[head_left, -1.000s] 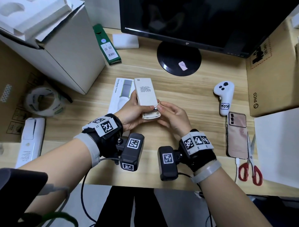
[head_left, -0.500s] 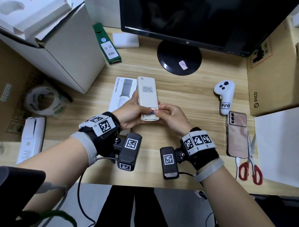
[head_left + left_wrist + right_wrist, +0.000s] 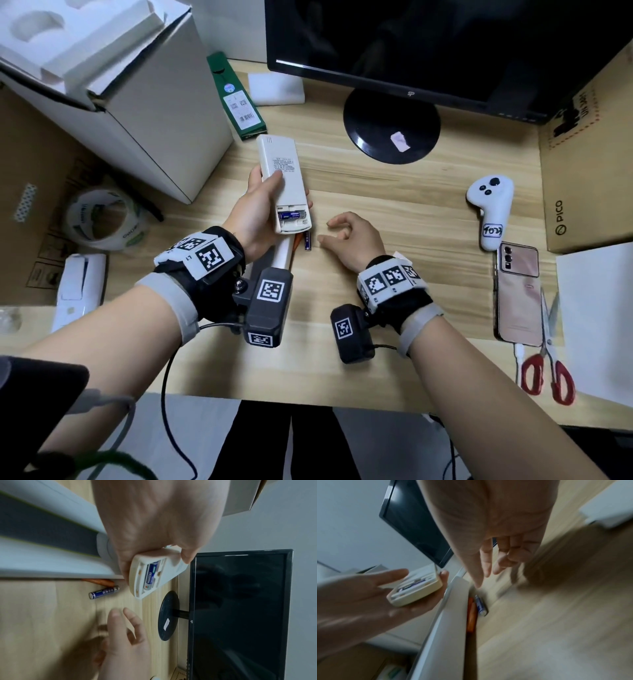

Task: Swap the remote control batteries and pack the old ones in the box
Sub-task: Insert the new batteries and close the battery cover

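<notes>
- My left hand (image 3: 255, 219) grips the remote control (image 3: 282, 181) back-up above the desk (image 3: 394, 205), thumb across its back, fingers curled underneath.
- Its battery bay is uncovered; I see one blue battery (image 3: 292, 215) seated there beside a bare slot.
- My right hand (image 3: 352, 238) holds nothing, fingers loosely bent, hovering just right of a loose blue battery (image 3: 307, 240) on the desk.
- That battery lies beside an orange one (image 3: 471, 615), against the edge of a white box (image 3: 450, 615).
- Farther right I see a white controller (image 3: 491, 209), phone (image 3: 519, 294) and scissors (image 3: 544, 363).
</notes>
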{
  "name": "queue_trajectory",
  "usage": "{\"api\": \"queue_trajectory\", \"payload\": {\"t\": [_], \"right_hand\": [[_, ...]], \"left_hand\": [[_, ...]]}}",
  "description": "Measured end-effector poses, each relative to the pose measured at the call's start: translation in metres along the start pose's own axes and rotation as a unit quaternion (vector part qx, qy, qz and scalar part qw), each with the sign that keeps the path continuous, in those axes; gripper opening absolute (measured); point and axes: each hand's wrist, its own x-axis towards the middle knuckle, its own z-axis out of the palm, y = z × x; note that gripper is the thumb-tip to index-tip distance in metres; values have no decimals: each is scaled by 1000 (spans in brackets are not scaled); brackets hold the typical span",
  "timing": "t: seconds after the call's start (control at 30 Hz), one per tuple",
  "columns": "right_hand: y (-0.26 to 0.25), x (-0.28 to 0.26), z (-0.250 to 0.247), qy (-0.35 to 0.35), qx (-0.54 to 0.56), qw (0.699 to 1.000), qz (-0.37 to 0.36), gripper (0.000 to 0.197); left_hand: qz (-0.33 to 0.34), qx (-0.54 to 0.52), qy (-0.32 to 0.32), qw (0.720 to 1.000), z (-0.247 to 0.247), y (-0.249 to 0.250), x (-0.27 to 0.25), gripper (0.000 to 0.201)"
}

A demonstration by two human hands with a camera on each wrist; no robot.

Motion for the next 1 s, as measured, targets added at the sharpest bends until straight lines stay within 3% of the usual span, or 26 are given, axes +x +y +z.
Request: {"api": "queue_trajectory", "payload": {"t": [0.17, 0.43, 0.57, 0.67, 0.8, 1.0], "right_hand": [[-17, 6, 18, -5, -81, 997, 4, 24], [-17, 5, 5, -14, -182, 983, 14, 4], [-7, -6, -14, -28, 10, 999, -22, 13], [-8, -21, -28, -48, 145, 986, -64, 20], [-16, -32, -43, -57, 195, 973, -108, 22], [-22, -41, -51, -55, 248, 961, -114, 22]], "left_hand": [[-5, -21, -17, 1000, 0, 1, 0, 16], [-7, -22, -40, 999, -4, 1, 3, 21], [-1, -14, -41, 999, -4, -1, 5, 19], [3, -15, -42, 999, -1, -3, 6, 18], [0, -27, -47, 999, 5, -5, 6, 20], [-26, -53, -80, 995, 15, -13, 4, 20]]}}
